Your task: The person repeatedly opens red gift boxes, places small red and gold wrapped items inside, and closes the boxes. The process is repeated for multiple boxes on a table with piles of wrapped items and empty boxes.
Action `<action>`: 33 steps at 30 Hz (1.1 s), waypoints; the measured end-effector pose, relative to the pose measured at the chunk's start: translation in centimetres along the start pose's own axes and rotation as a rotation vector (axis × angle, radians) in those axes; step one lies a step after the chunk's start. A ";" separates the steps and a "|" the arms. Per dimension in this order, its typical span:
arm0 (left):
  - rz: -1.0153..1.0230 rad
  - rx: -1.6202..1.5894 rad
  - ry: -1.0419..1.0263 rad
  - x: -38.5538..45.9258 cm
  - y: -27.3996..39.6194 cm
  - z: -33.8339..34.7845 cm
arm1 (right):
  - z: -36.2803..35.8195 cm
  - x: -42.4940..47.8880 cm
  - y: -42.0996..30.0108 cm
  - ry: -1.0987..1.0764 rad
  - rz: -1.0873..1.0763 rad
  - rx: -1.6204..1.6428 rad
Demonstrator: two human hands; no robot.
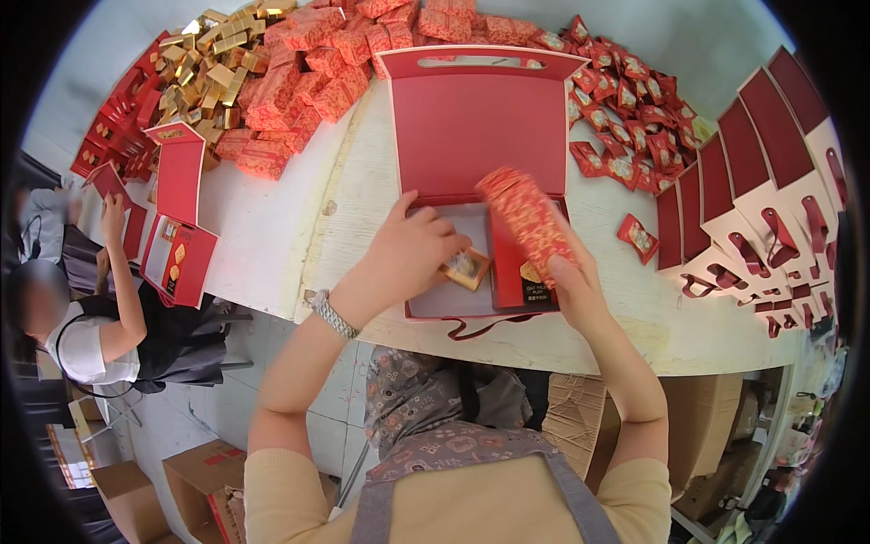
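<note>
An open red gift box [435, 302] lies before me, its lid [479, 129] raised at the back and a dark red strap [469, 333] at its front. My left hand [421, 241] reaches into the pale left compartment, its fingers on a small gold box [467, 269] that sits tilted. In my right hand [574, 272] is a long red packet [520, 217] with a gold pattern, held at a slant above the right side and slightly blurred. Beneath it, a red carton [506, 272] with a biscuit picture fills part of the right compartment.
Patterned red packets [272, 95] and gold boxes [217, 61] are heaped at the back left. Small red sachets [625, 115] pile up behind right, with one loose sachet [637, 238] nearer. Strapped cases [768, 156] stand right. Another person [95, 333] works left by an open box [180, 258].
</note>
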State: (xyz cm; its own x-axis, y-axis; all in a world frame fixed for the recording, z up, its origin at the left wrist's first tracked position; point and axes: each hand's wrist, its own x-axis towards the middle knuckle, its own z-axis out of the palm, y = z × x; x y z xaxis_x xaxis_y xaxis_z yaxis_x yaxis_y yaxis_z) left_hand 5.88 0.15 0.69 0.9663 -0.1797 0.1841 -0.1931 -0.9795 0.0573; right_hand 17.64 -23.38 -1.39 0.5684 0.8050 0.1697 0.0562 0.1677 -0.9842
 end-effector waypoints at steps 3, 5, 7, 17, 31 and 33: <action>-0.150 0.010 0.132 0.0 -0.1 0.1 | 0.8 -0.2 -1.8 -0.171 -0.022 -0.247; -0.272 0.019 0.316 0.0 0.1 0.5 | 1.1 -0.3 -2.2 -0.281 -0.179 -0.563; -0.423 -0.270 0.275 0.2 0.2 0.9 | 1.7 -0.3 -2.4 -0.338 -0.223 -0.722; -0.408 -0.877 0.141 -1.6 -4.4 3.5 | 2.4 2.8 -2.0 -0.524 -0.311 -0.863; -0.656 -0.861 0.241 -2.0 0.4 2.7 | 3.2 1.3 -0.1 -0.497 -0.178 -0.623; -0.613 -0.960 0.196 -1.9 -0.5 2.8 | 2.4 1.5 -0.9 -0.517 -0.030 -0.447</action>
State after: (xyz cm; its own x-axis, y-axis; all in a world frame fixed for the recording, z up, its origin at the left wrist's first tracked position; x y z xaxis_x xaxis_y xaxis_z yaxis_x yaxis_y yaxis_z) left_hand 4.62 0.72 -2.47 0.9159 0.4013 0.0117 0.1681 -0.4097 0.8966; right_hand 16.48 -20.98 -0.10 0.1030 0.9906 0.0897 0.4624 0.0322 -0.8861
